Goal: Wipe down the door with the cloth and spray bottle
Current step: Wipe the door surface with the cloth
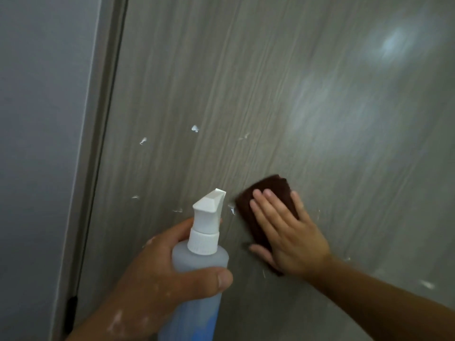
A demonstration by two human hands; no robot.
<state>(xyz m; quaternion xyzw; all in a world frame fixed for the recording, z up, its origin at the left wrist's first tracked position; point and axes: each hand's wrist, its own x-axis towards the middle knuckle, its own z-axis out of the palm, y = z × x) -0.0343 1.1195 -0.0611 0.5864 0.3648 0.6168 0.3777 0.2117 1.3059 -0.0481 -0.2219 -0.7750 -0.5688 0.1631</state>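
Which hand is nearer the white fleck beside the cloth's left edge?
Right hand: it presses the cloth right beside the fleck. Left hand grips the spray bottle, lower left.

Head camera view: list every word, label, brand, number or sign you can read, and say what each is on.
There is no readable text in this view.
Spray bottle: translucent with a plain white nozzle, no label or print showing.
Brown cloth: no tag or marking visible.
Door: wood-grain surface with white flecks only, no sign or number.
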